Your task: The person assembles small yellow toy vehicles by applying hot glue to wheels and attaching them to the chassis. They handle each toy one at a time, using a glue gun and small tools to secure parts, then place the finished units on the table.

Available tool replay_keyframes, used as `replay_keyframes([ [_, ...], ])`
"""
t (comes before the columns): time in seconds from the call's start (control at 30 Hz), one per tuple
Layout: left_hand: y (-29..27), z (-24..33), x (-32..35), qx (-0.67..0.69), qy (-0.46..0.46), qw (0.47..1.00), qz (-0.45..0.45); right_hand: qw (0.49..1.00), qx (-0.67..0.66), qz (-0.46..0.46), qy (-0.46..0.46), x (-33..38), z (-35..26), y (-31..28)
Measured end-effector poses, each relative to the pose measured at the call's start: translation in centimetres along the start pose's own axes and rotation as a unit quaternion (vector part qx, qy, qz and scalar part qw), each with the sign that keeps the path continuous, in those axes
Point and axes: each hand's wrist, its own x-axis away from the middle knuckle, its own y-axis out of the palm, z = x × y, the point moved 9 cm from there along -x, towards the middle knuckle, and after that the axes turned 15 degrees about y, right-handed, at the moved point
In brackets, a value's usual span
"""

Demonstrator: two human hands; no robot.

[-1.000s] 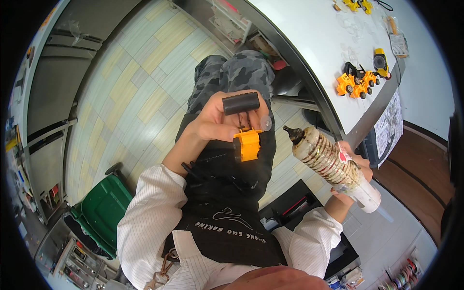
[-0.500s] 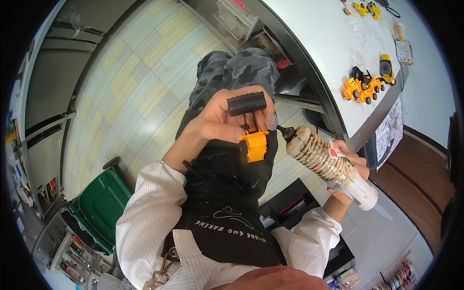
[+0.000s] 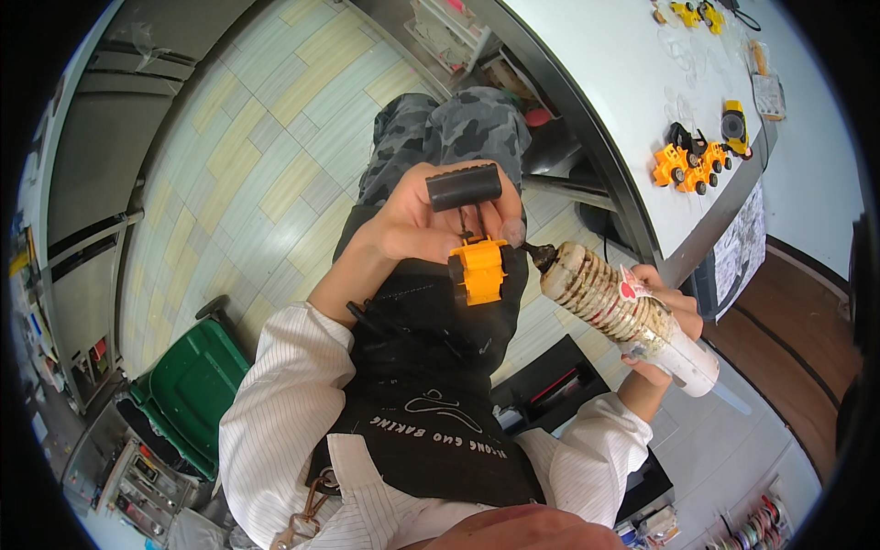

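My left hand (image 3: pixel 408 215) is closed around a toy road roller, holding it over my apron. Its ribbed black drum (image 3: pixel 464 188) points away from me, and its orange body (image 3: pixel 482 272) with black wheels faces me. On the right, my right hand (image 3: pixel 676 312) grips a ribbed, brown-stained whitish bottle (image 3: pixel 610 298) with a smooth white lower end. The bottle lies tilted, its black nozzle (image 3: pixel 539 256) close beside the toy and the left fingertips. Whether the tip touches them I cannot tell.
A white table (image 3: pixel 632 110) at the right bears several orange toy vehicles (image 3: pixel 692 167), a yellow-and-black toy (image 3: pixel 734 126), and clear plastic scraps. A green bin (image 3: pixel 192 394) stands at left. Steel cabinets (image 3: pixel 119 110) line the far left.
The toy's orange body has turned slightly, so wheels show on both sides. Bottle and nozzle have shifted a little left, closer to the left fingertips. Both hands keep their hold.
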Motion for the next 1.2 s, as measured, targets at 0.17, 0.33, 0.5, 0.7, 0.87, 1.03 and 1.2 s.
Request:
replay_keyframes([
  [0.17, 0.1, 0.2, -0.2, 0.035, 0.054, 0.997, -0.042, 1.0, 0.018, 0.004, 0.004, 0.2, 0.2, 0.0],
  [0.33, -0.6, 0.2, 0.2, 0.04, 0.035, 0.999, -0.01, 0.999, -0.012, 0.02, -0.034, 1.7, 0.6, -1.9],
  [0.5, -2.4, 0.0, 1.7, -0.014, 0.034, 0.999, 0.035, 0.916, -0.309, 0.254, -0.037, 9.9, 7.9, -9.9],
  [0.7, -3.0, -0.2, 1.1, -0.011, 0.071, 0.997, 0.004, 0.926, -0.17, 0.316, -0.116, 12.0, 3.2, -14.1],
  [0.87, -3.7, 0.6, 1.4, -0.06, 0.066, 0.996, 0.025, 0.781, -0.301, 0.538, -0.099, 18.4, 6.9, -20.7],
  [1.03, -3.4, 0.8, 1.0, -0.09, 0.06, 0.994, 0.018, 0.779, -0.332, 0.518, -0.119, 23.0, 9.7, -22.4],
  [1.2, -3.0, 0.2, 0.7, -0.087, 0.023, 0.996, 0.017, 0.768, -0.273, 0.578, -0.048, 23.4, 11.0, -24.0],
])
